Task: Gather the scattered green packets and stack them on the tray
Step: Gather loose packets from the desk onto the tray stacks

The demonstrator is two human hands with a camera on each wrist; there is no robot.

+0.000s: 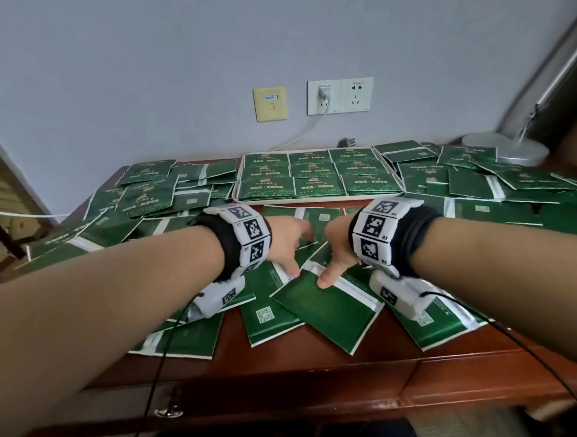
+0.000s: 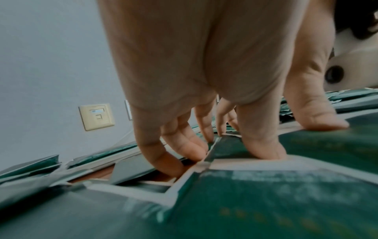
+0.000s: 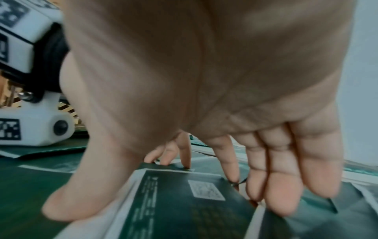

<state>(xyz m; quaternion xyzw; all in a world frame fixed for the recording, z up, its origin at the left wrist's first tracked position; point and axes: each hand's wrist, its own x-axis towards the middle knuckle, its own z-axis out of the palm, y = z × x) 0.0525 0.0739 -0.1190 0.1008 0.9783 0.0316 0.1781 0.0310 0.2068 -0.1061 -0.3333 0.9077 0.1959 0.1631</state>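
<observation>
Beside tray (image 1: 319,199), lamp base (image 1: 514,147).

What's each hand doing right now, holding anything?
Left hand: open, fingertips pressing loose green packets.
Right hand: open, thumb and fingertips on the packets, nothing lifted.

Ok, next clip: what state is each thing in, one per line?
Tray: lined with flat green packets, three across.
Loose packets: scattered, overlapping on the desk.
Left hand: fingers down, touching packets.
Right hand: thumb pressing a packet.
Left socket: plug in.
Right socket: empty.
</observation>
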